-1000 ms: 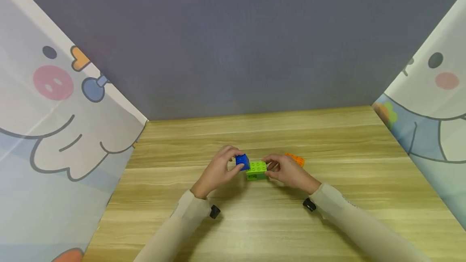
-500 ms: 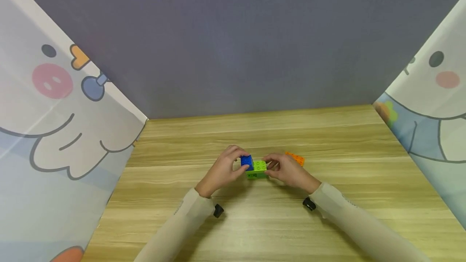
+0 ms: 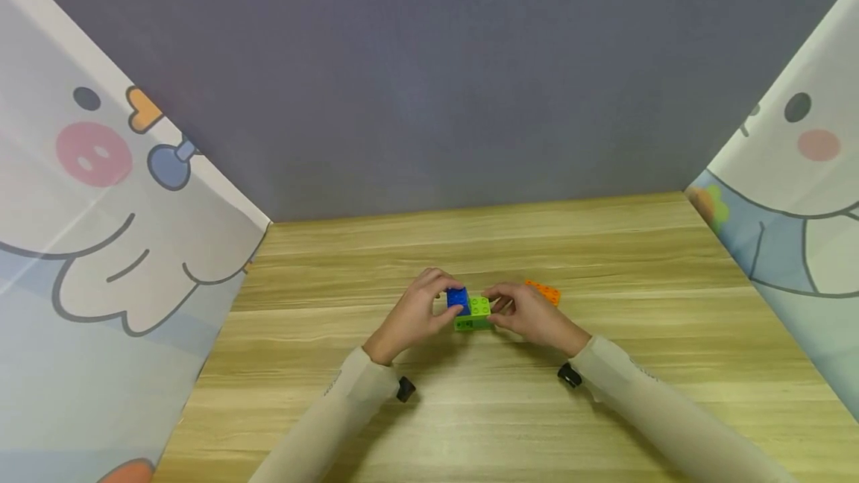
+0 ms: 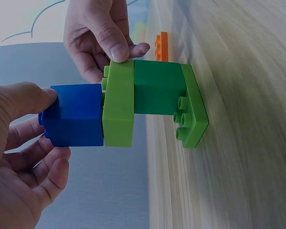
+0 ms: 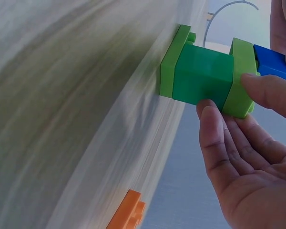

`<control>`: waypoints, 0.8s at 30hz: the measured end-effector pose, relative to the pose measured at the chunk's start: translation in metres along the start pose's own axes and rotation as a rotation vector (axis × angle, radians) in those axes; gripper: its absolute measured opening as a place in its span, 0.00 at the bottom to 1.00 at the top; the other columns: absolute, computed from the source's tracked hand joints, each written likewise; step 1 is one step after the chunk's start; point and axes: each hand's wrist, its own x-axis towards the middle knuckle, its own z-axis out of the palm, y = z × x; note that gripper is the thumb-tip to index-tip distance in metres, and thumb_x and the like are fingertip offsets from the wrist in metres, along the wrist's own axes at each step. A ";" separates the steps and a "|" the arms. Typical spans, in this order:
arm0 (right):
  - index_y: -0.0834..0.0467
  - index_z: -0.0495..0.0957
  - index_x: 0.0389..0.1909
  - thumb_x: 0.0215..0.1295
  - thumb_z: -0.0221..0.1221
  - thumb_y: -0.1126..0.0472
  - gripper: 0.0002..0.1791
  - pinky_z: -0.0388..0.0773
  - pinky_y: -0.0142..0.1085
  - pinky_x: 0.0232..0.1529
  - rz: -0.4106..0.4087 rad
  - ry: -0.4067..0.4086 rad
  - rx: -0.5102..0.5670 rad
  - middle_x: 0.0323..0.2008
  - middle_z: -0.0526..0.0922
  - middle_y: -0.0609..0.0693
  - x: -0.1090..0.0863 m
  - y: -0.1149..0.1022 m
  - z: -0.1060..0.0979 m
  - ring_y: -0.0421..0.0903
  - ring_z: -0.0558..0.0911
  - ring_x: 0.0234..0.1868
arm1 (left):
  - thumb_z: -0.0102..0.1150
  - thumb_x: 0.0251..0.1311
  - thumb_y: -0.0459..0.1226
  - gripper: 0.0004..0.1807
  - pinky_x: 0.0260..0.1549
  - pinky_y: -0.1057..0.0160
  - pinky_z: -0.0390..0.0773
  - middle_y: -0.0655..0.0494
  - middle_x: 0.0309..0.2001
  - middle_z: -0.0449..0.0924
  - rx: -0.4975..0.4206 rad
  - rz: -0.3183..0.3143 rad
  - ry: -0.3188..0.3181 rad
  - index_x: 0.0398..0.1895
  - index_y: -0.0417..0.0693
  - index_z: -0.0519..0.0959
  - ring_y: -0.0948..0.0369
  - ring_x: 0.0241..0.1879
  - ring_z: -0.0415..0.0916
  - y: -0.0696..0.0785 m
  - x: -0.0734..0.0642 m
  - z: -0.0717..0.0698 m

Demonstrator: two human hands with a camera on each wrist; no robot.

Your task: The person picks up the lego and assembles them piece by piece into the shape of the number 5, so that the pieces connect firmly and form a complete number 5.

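Between the thumb and fingers of my left hand [image 3: 414,317] a blue brick [image 4: 77,114] is pinched. It sits over the left end of an upper light-green plate [image 4: 119,105], its edge against or very close to the studs. Under that plate stands a dark green brick [image 5: 205,71], on a lower light-green plate [image 4: 194,114] that lies on the table. My right hand [image 3: 533,313] grips the right end of the upper plate, thumb on the near side and fingers behind. A few studs of the lower plate show bare in the left wrist view.
An orange studded plate [image 3: 545,293] lies on the wooden table [image 3: 483,408], just behind my right hand. A grey panel [image 3: 429,80] rises at the table's back edge. Cartoon-printed panels [image 3: 121,244] flank both sides.
My left hand has carried the blue brick rightward, from beside the green stack to over the upper plate's left end. My right hand has kept its hold there.
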 end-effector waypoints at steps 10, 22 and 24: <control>0.60 0.77 0.52 0.58 0.66 0.62 0.20 0.78 0.31 0.34 -0.022 -0.002 0.000 0.44 0.80 0.51 -0.001 -0.002 0.000 0.40 0.81 0.36 | 0.65 0.58 0.39 0.15 0.42 0.64 0.76 0.59 0.45 0.74 -0.013 -0.043 -0.036 0.48 0.47 0.78 0.64 0.43 0.71 0.003 0.003 -0.001; 0.60 0.77 0.51 0.58 0.66 0.62 0.20 0.78 0.31 0.34 -0.022 0.002 0.000 0.44 0.80 0.52 -0.002 -0.004 0.000 0.40 0.81 0.36 | 0.64 0.58 0.39 0.16 0.43 0.61 0.77 0.58 0.47 0.74 -0.015 -0.035 -0.068 0.49 0.46 0.78 0.63 0.45 0.72 0.004 0.005 -0.002; 0.60 0.77 0.51 0.58 0.66 0.62 0.19 0.78 0.31 0.34 -0.018 0.003 0.000 0.44 0.80 0.51 -0.002 -0.004 0.000 0.40 0.81 0.36 | 0.64 0.59 0.39 0.16 0.44 0.63 0.76 0.59 0.47 0.74 -0.011 -0.038 -0.076 0.49 0.45 0.78 0.64 0.45 0.72 0.005 0.005 -0.003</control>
